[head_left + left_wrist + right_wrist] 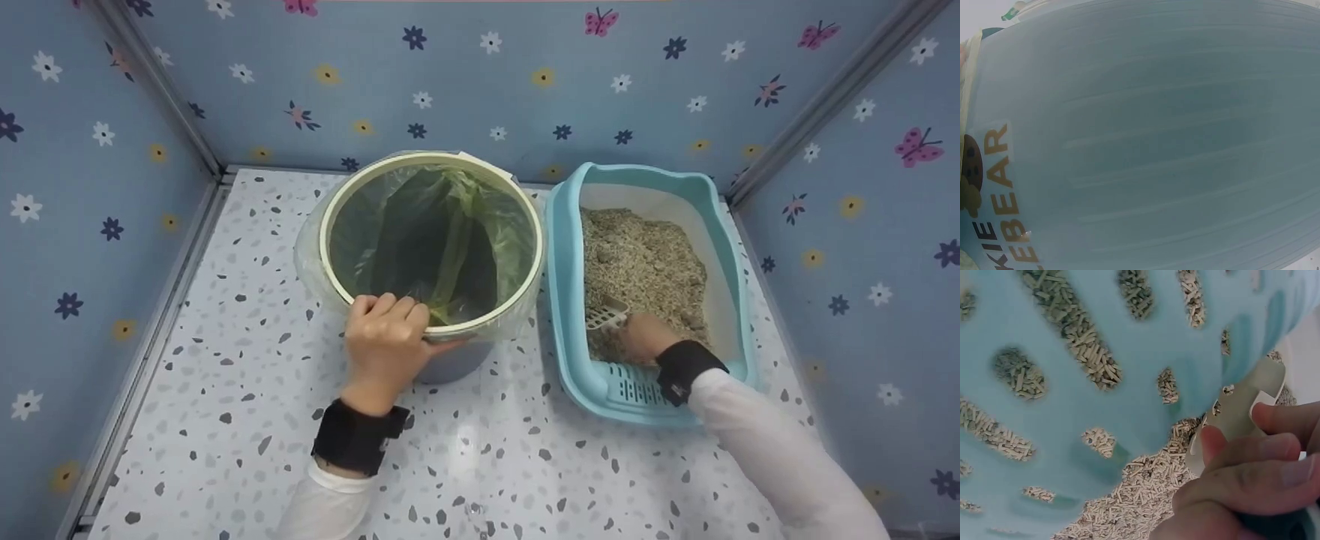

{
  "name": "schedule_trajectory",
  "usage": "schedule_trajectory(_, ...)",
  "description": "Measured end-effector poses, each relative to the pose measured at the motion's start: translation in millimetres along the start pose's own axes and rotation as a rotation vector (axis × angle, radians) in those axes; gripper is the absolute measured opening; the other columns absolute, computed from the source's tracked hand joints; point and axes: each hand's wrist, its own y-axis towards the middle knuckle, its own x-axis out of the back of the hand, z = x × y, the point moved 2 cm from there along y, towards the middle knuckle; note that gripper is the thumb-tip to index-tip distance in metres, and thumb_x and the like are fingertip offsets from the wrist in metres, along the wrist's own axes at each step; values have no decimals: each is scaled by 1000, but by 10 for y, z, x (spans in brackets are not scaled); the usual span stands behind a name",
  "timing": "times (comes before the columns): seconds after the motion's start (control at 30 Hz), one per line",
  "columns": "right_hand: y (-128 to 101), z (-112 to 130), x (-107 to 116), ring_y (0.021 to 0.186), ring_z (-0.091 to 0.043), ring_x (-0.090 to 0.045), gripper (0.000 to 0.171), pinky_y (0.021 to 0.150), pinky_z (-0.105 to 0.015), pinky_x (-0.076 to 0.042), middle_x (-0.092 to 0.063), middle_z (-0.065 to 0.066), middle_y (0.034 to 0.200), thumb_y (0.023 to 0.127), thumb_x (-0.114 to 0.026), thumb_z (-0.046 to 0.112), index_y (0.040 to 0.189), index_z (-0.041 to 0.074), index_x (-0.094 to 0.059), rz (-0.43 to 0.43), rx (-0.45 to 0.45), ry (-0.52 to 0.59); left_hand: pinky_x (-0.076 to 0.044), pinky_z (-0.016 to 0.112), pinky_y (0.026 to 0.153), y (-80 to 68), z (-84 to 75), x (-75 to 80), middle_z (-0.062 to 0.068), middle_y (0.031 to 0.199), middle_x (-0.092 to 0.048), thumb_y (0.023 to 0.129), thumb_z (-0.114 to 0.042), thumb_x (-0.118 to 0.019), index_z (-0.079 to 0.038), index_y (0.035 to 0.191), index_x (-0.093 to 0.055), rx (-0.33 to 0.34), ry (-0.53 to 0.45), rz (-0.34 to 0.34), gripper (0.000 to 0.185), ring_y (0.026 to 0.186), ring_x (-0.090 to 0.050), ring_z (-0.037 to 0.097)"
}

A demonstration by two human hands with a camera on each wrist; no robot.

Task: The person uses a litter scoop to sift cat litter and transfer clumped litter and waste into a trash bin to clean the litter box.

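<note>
My left hand [386,337] grips the near rim of a round trash can [454,364], with its fingers curled over the edge. A translucent green-yellow garbage bag [480,225] lines the can beneath a pale yellow ring [538,259]. In the left wrist view the ribbed wall of the trash can [1157,135] fills most of the picture. My right hand [646,337] is inside a blue litter box [566,300], holding a pale slotted litter scoop [609,313] at the pellet litter [645,255]. Up close, curled fingers [1286,472] hold the scoop [1241,402]; part of its handle is hidden.
Slotted blue plastic [1129,354] at the box's near end covers much of the right wrist view. The speckled floor [247,360] extends left and in front. Flowered panels [450,75] stand behind and on both sides, close to the litter box on the right.
</note>
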Motion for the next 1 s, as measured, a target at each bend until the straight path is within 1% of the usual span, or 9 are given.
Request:
schedule_trajectory(0.1,58,-35,6,51,-15,-40,40,55,-32,-40,-46,-5,62,97,-45,25,62,9,-50,1,-116,173,-33,36,51,-10,10,4,0,44,-34,63,-83,-55,-12,49,-33,3,5,-3,75,42,-36,20)
schedule_trajectory(0.17,89,-50,4,49,-14,-38,41,55,-31,-37,-40,-1,59,97,-45,29,59,14,-45,9,-146,209,-32,36,51,-15,13,7,0,44,-34,64,-82,-54,-12,49,-33,2,6,-9,75,42,-37,20)
schedule_trajectory(0.33,133,-66,-15,49,-14,-38,42,52,-30,-37,-38,0,58,98,-43,31,60,15,-41,-3,-155,217,-32,36,51,-17,16,4,0,43,-35,64,-82,-54,-13,48,-34,9,6,7,74,42,-37,20)
schedule_trajectory(0.5,166,-51,-36,46,-11,-37,40,47,-27,-35,-37,2,56,98,-45,30,62,14,-45,-8,-178,271,-32,36,51,-19,21,10,-1,43,-34,63,-82,-56,-13,48,-33,7,1,5,74,41,-36,20)
schedule_trajectory(0.67,182,7,-26,49,-12,-41,34,46,-25,-38,-42,-1,62,98,-46,25,69,8,-50,-15,-174,256,-31,36,50,-16,35,23,-1,43,-34,62,-82,-56,-13,48,-33,6,3,6,74,41,-34,19)
schedule_trajectory(0.8,175,41,-24,49,-12,-42,34,46,-24,-38,-43,-2,63,98,-45,22,69,7,-50,-14,-181,251,-31,36,50,-12,32,22,-1,43,-34,59,-81,-59,-13,48,-33,2,2,9,74,41,-34,19)
schedule_trajectory(0.87,166,52,-29,47,-11,-40,38,45,-24,-37,-41,0,59,99,-45,23,64,9,-48,-29,-166,255,-31,36,50,-10,28,16,-1,43,-34,59,-82,-59,-13,48,-33,3,1,9,74,41,-35,19)
schedule_trajectory(0.93,160,63,-35,45,-10,-37,41,43,-24,-34,-37,2,56,99,-45,24,60,10,-45,-45,-151,251,-31,36,50,-9,22,7,-1,43,-35,59,-82,-58,-13,47,-33,3,1,8,74,41,-36,19)
schedule_trajectory(1.0,146,77,-36,44,-10,-35,41,43,-24,-32,-34,3,55,99,-44,22,61,8,-47,-51,-131,222,-31,36,50,-10,14,-2,-1,43,-35,63,-82,-55,-13,47,-33,2,3,7,74,41,-37,19)
